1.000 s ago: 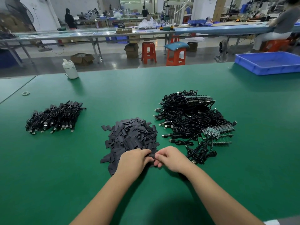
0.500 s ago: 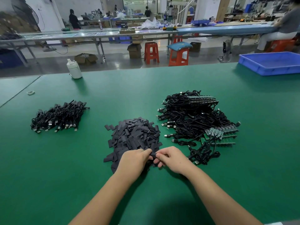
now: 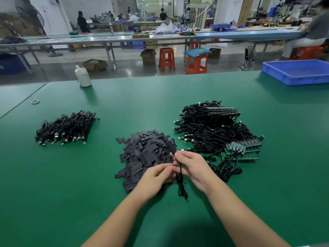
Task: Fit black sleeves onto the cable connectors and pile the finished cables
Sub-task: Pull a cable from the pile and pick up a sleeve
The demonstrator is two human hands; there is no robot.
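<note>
A heap of flat black sleeves lies in the middle of the green table. To its right sits a tangle of black cables with small circuit boards. Far left lies a pile of finished cables. My right hand is raised above the sleeve heap's near edge and pinches a black cable that dangles down between my hands. My left hand is close beside it, fingers curled at the cable near its top; what it holds is hidden by the fingers.
A blue plastic tray stands at the far right of the table. A white bottle sits at the far edge, with a small roll of tape to its left. Stools, benches and people are beyond the table.
Both hands have lifted off the sleeve heap's near edge. A black cable now hangs from my right hand's fingers, where before both hands were pressed together low on the sleeves.
</note>
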